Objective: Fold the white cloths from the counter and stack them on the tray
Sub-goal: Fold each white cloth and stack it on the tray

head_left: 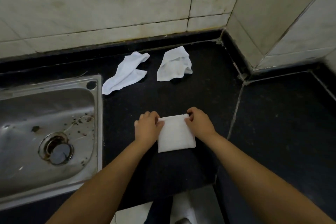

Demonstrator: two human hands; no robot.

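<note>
A white cloth (175,135), folded into a small rectangle, lies on the black counter (181,94) near its front edge. My left hand (148,126) pinches the cloth's far left corner. My right hand (198,122) pinches its far right corner. Two more white cloths lie crumpled farther back: one long and twisted (125,73) beside the sink's corner, the other bunched (174,64) to its right. No tray is in view.
A steel sink (47,132) with a stained drain fills the left side. Tiled walls rise behind the counter and form a corner at the right. The counter's front edge runs under my forearms, with floor visible below.
</note>
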